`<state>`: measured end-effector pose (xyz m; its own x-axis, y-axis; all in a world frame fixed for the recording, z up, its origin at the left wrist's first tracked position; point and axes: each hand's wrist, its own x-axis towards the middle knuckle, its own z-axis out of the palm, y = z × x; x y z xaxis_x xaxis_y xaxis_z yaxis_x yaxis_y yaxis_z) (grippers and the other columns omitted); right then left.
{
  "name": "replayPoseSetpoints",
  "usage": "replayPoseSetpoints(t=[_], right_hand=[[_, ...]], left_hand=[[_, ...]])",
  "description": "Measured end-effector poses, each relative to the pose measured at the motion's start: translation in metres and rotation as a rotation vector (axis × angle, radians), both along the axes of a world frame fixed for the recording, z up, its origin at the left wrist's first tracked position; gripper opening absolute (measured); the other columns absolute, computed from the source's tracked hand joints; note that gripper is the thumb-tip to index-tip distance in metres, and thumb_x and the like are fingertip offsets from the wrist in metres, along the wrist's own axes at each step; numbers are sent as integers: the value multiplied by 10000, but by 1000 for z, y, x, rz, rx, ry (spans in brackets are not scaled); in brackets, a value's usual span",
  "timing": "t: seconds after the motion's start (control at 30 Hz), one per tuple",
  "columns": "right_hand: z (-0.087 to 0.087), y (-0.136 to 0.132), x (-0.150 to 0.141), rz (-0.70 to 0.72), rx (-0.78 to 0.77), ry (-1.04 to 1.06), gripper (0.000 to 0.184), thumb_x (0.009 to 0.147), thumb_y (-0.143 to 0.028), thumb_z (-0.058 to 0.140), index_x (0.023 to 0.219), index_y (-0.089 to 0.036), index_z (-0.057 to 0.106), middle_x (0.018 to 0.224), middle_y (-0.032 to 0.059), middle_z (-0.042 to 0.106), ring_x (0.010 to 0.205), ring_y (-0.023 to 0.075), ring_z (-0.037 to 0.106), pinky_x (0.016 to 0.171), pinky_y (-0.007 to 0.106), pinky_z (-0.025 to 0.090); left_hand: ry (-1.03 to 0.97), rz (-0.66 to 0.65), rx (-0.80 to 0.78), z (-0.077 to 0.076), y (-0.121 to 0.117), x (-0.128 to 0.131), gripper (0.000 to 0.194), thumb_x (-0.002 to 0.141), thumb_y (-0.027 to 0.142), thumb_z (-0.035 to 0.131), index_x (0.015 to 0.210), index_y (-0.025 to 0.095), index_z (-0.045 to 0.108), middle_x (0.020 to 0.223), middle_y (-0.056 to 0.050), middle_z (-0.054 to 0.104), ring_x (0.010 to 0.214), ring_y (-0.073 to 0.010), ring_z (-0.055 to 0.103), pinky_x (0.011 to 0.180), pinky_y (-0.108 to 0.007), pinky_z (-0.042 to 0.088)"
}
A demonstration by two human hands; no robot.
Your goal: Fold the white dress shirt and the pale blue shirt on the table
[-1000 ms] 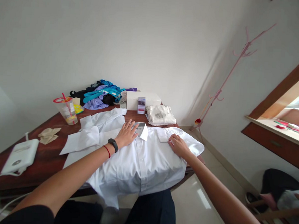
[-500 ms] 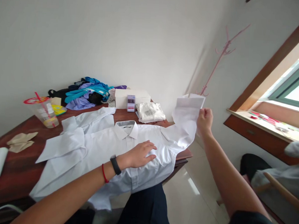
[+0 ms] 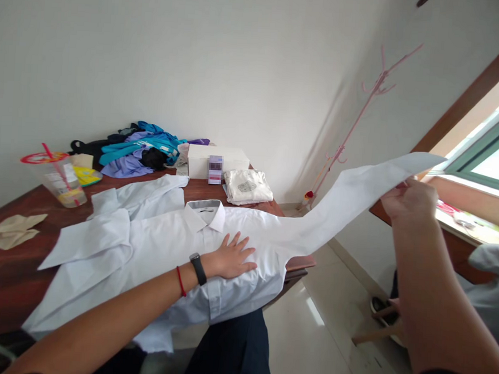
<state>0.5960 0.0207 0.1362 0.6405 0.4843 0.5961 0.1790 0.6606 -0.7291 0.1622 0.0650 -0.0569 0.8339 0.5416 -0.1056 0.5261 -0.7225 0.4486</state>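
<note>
The right fingers (image 3: 400,189) grip the white shirt's (image 3: 159,232) raised sleeve (image 3: 341,200).

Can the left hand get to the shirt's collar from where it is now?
Probably yes: the left hand lies flat on the shirt front, close beside the collar, and nothing seems to stand between them.

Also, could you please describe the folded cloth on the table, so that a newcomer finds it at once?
On the dark wooden table, find the white box near the wall. At its front right corner, behind the spread shirt, lies the folded cloth. It is white like the shirt, but folded compactly, with a roundish grey print on top.
</note>
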Motion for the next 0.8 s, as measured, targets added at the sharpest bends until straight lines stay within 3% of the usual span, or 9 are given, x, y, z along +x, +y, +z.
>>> replayPoseSetpoints(t=[0.17, 0.23, 0.3, 0.4, 0.5, 0.57, 0.63, 0.73, 0.8], right_hand=[[38, -12, -86, 155, 23, -42, 260, 935, -136, 457, 792, -311, 586, 1019, 68, 704, 1188, 266, 647, 1080, 514, 500], [38, -15, -145, 238, 81, 5, 200, 947, -150, 484, 833, -280, 584, 959, 60, 685, 1100, 230, 676, 1024, 460, 558], [25, -19, -209, 330, 73, -20, 143, 970, -211, 549, 835, -255, 550, 915, 30, 662, 987, 188, 698, 967, 394, 586], [-21, -33, -301, 427, -36, -245, 150, 1049, -330, 476, 928, -250, 516, 1057, 51, 687, 1092, 202, 681, 980, 395, 568], [-85, -47, -377, 579, -25, -590, 99, 1068, -264, 405, 1049, -234, 497, 1454, 126, 554, 1360, 229, 534, 1113, 449, 473], [-130, -53, -414, 673, 13, -847, 131, 1016, -191, 443, 1128, -201, 510, 1504, 164, 502, 1471, 238, 415, 1166, 452, 428], [-168, -59, -438, 678, -15, -1103, 170, 981, -185, 491, 1138, -181, 556, 1536, 169, 474, 1530, 257, 317, 1231, 482, 343], [-210, -74, -449, 608, -111, -1265, 208, 986, -190, 514, 1183, -173, 577, 1566, 153, 460, 1558, 268, 258, 1252, 486, 309], [-229, -87, -441, 624, -44, -1302, 216, 973, -211, 544, 1180, -170, 586, 1523, 144, 516, 1542, 254, 303, 1254, 445, 315]], left_hand=[[-337, 101, -222, 26, 11, 21, 595, 1060, 592, 307, 1517, 259, 493, 1642, -107, 396, 1566, -333, 241, 1248, -620, 237], [-556, 115, -369, 47, 7, 9, 628, 1083, 570, 145, 1579, 275, 393, 1661, -75, 366, 1554, -251, 297, 1253, -524, 299], [-843, 119, -647, 70, -7, -21, 679, 1068, 595, 39, 1605, 301, 331, 1652, -68, 383, 1533, -244, 347, 1231, -538, 324], [-1198, 193, -977, 97, -45, -86, 819, 971, 800, 136, 1575, 316, 403, 1594, -88, 474, 1501, -333, 394, 1173, -610, 368], [-1464, 478, -1155, 94, -91, -148, 962, 833, 890, 424, 1544, 244, 475, 1511, -138, 563, 1428, -453, 451, 1082, -671, 445], [-1582, 819, -1139, 75, -113, -177, 853, 822, 719, 625, 1521, 244, 510, 1418, -119, 647, 1323, -476, 553, 996, -662, 525], [-1537, 1148, -1120, 50, -125, -194, 717, 823, 396, 743, 1494, 248, 536, 1330, -96, 706, 1217, -419, 651, 933, -578, 597], [-1418, 1363, -1143, 24, -127, -205, 629, 800, 111, 720, 1414, 182, 600, 1203, -110, 760, 1039, -341, 747, 824, -449, 656], [-1413, 1424, -1169, 22, -125, -207, 550, 806, 74, 687, 1351, 136, 641, 1099, -120, 786, 923, -327, 776, 747, -417, 669]])
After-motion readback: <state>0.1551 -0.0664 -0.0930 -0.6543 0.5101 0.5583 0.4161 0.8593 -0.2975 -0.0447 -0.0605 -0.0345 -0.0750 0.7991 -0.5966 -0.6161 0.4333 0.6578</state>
